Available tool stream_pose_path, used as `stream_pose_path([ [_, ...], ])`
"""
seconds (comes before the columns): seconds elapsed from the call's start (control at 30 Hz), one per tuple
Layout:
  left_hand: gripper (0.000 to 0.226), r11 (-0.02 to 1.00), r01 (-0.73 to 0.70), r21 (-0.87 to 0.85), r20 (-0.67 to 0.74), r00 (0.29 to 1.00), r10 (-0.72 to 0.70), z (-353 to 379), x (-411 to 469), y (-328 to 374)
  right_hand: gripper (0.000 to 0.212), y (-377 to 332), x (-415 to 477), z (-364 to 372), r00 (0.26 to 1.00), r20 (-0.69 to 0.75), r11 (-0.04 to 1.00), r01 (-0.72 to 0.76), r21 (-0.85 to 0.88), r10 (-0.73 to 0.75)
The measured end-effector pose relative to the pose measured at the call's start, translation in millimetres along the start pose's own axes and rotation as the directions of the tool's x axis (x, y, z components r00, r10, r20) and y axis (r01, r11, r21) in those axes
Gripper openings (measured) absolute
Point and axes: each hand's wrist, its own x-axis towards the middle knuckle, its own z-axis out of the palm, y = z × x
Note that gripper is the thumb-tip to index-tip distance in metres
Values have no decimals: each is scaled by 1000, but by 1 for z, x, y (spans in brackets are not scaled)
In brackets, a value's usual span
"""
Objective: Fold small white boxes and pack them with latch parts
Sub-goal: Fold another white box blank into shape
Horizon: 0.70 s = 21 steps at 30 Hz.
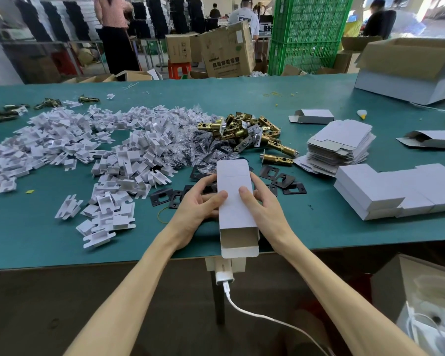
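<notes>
- Left hand (203,201) is gripping the box (234,211) along its left side, thumb pressing on top and fingers curling underneath.
- Right hand (263,201) is doing the same on the right side.
- Box is hovering low over the table (36,240), right at the front edge. It is squared up into a tube, with the near end gaping open toward the person and the far flap sticking out flat, untucked.
- Folding looks like the step in hand: the body is formed, but neither end is looking closed and nothing is showing inside.
- Next move is probably calling for tucking one end shut, with one hand sliding toward a flap while the other is bracing the tube square.
- Parts are waiting close by. Latches (244,132) are heaped just beyond the box, plates (280,178) are lying scattered under and beside the hands, and inserts (75,140) are spreading across the left.
- Open room is showing on the bare green left of the left forearm.
- On the right, finished boxes (396,188) are crowding near, with blanks (342,142) stacked behind them.
- Near end seems to be hanging past the table's front edge, so anything loaded now could be slipping out.
</notes>
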Motion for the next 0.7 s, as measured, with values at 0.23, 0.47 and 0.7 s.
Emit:
stream_pose_path([
  [0.23, 48, 999, -7, 35, -52, 999, 9, 1, 0, -3, 42, -1, -2, -1, 1000, -10, 999, -19, 49, 19],
  [0.47, 36, 1000, -17, -2, -91, 996, 17, -2, 0, -5, 28, -2, -4, 0, 1000, -8, 999, -29, 25, 29],
  [0.7, 62, 999, -26, 24, -87, 996, 28, 0, -2, -1, 21, -1, -3, -1, 1000, -27, 1000, -14, 7, 14],
])
